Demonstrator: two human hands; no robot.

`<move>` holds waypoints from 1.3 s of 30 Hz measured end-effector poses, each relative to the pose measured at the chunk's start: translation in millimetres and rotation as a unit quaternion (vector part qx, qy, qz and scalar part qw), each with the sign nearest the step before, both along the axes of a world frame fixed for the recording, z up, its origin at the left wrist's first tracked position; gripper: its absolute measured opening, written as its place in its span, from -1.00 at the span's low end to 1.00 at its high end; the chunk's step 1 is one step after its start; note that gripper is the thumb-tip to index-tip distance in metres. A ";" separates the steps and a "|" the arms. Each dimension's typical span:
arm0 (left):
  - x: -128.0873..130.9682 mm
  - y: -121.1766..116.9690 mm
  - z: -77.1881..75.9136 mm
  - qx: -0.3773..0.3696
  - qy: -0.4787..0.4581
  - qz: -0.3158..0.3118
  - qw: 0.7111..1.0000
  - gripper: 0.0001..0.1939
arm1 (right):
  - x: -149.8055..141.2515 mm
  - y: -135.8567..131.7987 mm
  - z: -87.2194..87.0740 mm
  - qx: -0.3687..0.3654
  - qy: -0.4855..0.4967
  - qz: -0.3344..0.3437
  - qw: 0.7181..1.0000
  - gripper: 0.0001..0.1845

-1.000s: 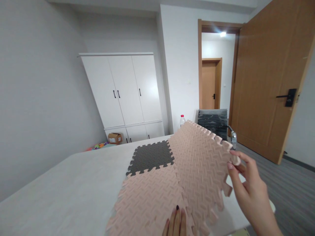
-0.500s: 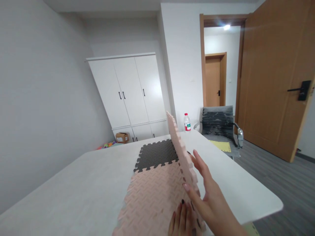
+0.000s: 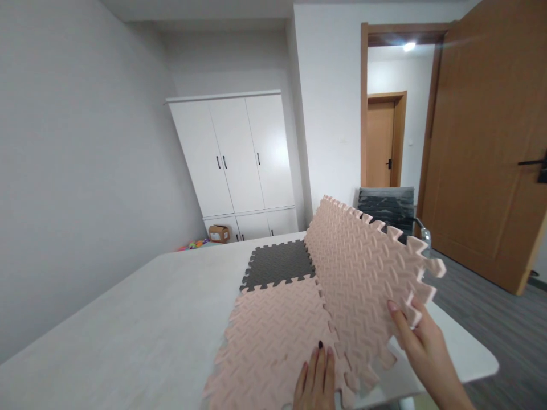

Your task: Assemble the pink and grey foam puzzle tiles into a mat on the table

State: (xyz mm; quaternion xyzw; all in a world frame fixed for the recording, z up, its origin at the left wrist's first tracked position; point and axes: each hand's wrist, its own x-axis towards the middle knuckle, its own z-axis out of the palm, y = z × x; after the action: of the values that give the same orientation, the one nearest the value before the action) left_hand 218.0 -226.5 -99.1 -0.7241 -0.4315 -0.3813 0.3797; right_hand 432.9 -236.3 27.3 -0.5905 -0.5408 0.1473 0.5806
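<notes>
A pink foam mat tile (image 3: 273, 330) with jigsaw edges lies flat on the white table. My left hand (image 3: 315, 376) rests on it near the right edge, palm down and fingers stretched out. Along that edge a second pink foam mat tile (image 3: 363, 273) leans up to the right, its lower edge against the flat tile; I cannot tell how much of the seam is interlocked. My right hand (image 3: 421, 336) pinches the raised tile's right side, thumb on the textured face and the other fingers mostly behind it. A dark grey foam mat tile (image 3: 280, 263) adjoins the flat pink tile's far edge.
The white table (image 3: 141, 319) stretches left, and its rounded right corner shows past my right hand. Beyond it stand a dark chair (image 3: 384, 206), an open wooden door (image 3: 487, 142) and a white cabinet (image 3: 233, 154). A cardboard box (image 3: 219, 233) sits by the cabinet.
The raised pink tile has tilted over to the right, showing its textured face and covering the bottle. My right hand has moved right and closed on its edge. My left hand stays flat.
</notes>
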 end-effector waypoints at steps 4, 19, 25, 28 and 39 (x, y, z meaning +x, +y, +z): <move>0.3 0.9 -6.4 -0.010 -0.007 -0.005 1.000 -0.48 | 29.1 13.5 -2.1 0.024 -0.021 -0.010 0.999 -0.60; -0.5 5.9 -23.1 -0.019 -0.021 0.001 1.000 -0.59 | 164.2 130.7 103.1 0.093 -0.153 -0.053 0.982 -0.70; -0.9 4.4 -16.4 -0.022 -0.001 0.013 1.000 -0.53 | 188.0 140.3 125.4 0.094 -0.190 -0.071 0.975 -0.66; -0.4 2.1 -10.4 -0.022 -0.006 0.011 1.000 -0.52 | 184.9 123.4 127.5 0.096 -0.207 -0.074 0.971 -0.66; 0.9 -2.2 -5.3 -0.029 -0.016 0.009 0.999 -0.62 | 180.1 66.8 122.4 0.151 -0.300 -0.034 0.941 -0.41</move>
State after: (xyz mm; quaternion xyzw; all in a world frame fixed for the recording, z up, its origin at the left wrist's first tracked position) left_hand 219.0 -228.7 -104.5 -0.7245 -0.4552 -0.3765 0.3552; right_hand 613.0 -169.5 149.7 -0.5307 -0.6855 -0.1401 0.4784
